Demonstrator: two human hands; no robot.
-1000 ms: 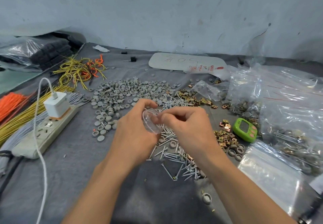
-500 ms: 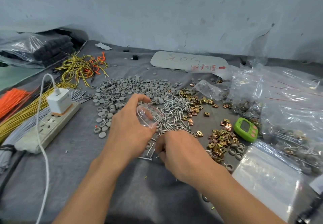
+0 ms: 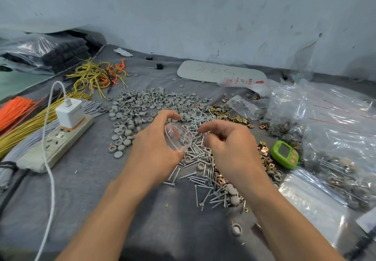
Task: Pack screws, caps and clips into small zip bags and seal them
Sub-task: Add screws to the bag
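left hand (image 3: 154,155): curled round a small zip bag (image 3: 178,138); thumb and fingers hold its mouth spread into an open oval, just above the screw heap.
right hand (image 3: 232,151): fingers curled in, forefinger and thumb tips drawn together beside the bag mouth; whether a screw sits between them i cannot tell.
bag in hand: looks empty or nearly so (the clear film lets the heap show through, so it is hard to be sure); not sealed.
done: a heap of filled bags (image 3: 335,165) lies at the right, with screws and caps visible inside.
left to do: plenty, judging by the loose stock; this bag needs filling and sealing, and a stack of empty bags (image 3: 311,201) waits at the near right.
screws (image 3: 200,159): one loose pile under and between the hands, far too many to count, likely a hundred or more.
caps (image 3: 146,106): grey, spread beyond the hands, well over a hundred; a few strays lie among the screws.
clips (image 3: 230,116): brass-coloured, in two loose scatters, dozens in all.
filled bags, count: several, overlapping, no exact number readable.
hands: two; bags in hand: one.
other: one green counter (image 3: 284,155) right of the screws; one power strip (image 3: 55,144) at the left with one charger (image 3: 70,113) plugged in.
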